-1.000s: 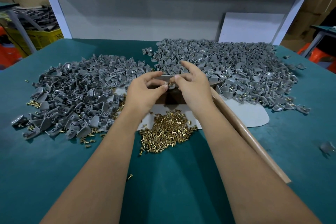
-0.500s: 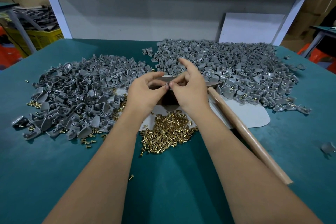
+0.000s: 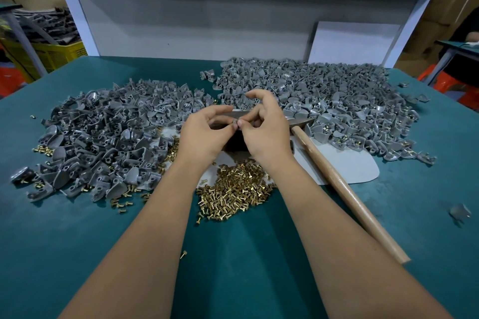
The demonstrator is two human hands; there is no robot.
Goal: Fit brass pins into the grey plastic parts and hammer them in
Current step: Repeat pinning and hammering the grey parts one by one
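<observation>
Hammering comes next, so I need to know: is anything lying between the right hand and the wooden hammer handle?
Nothing visible does. The light wooden hammer handle lies bare on the green table, just outside the right forearm. The right hand and left hand are both pinching a small grey plastic part.

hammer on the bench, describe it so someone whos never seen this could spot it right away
Start at the green table and find the larger pile of grey parts at the back right. The hammer lies at that pile's near edge, its handle slanting toward the table's near right past the right hand. It is the only long, pale wooden thing there.
</observation>
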